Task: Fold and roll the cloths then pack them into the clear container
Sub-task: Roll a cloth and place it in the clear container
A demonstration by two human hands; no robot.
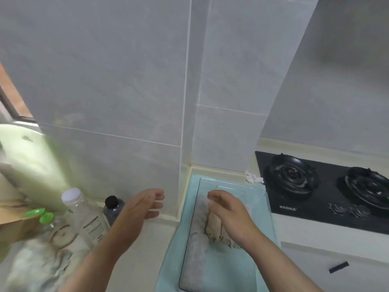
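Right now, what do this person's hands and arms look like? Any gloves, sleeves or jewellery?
Two bare hands, the left hand and the right hand, with no gloves. The left forearm and right forearm are bare too: no sleeve shows as far as the frame reaches. I see no ring, watch or bracelet, though the picture is slightly blurred.

container (271,209) — near end cut off | beige rolls (212,226) — partly under right hand (229,209) | left cloth (35,268) blurred
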